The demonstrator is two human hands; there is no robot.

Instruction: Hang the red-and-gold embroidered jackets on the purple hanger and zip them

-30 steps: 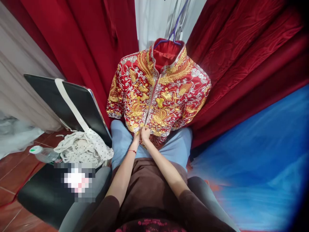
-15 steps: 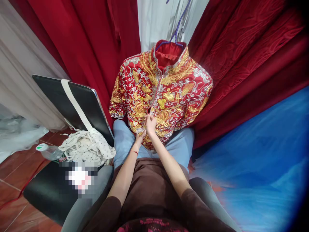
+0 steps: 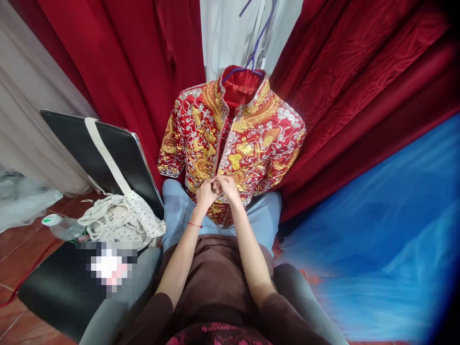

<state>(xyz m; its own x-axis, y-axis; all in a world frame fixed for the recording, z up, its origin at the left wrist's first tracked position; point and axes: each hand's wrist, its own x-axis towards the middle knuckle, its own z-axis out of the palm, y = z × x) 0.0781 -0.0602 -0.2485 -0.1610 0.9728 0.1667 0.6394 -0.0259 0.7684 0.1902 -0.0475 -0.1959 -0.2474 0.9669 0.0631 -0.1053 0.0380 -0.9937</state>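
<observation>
A red jacket (image 3: pixel 247 148) with gold and silver embroidery hangs from a purple hanger (image 3: pixel 256 50) in front of me, its lower part between my knees. The front edges stand apart from the collar down to my hands. My left hand (image 3: pixel 206 194), with a thin red string bracelet at its wrist, is closed on the jacket's front edge. Close against it, my right hand (image 3: pixel 227 186) pinches the opposite front edge at the same height. The fingertips overlap, so whatever fastener may lie between them is hidden.
To the left stands a black chair (image 3: pixel 111 148) with a polka-dot cloth bag (image 3: pixel 122 218), a plastic bottle (image 3: pixel 64 226) and a blurred-out item on its seat. Red curtains (image 3: pixel 345 86) hang behind the jacket. Blue tulle (image 3: pixel 388 230) spreads at the right.
The jacket's front now gapes wider from the collar down. My left hand has come up beside the right, and both are now together slightly lower on the front opening.
</observation>
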